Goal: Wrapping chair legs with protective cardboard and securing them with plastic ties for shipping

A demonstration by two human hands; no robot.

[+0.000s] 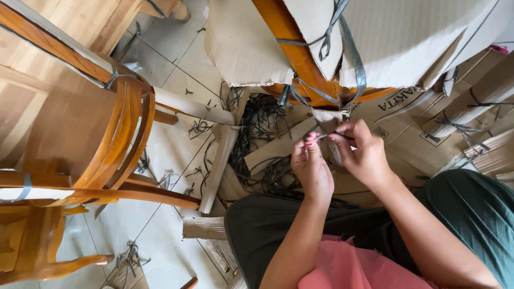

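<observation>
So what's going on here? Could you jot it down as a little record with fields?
Left hand: pinches a dark plastic strap
Right hand: grips the same strap's other end
Strap runs to: a wooden furniture leg wrapped in cardboard
Floor: pale tiles, littered with cut strap scraps
Left side: wooden chair, varnished
</observation>
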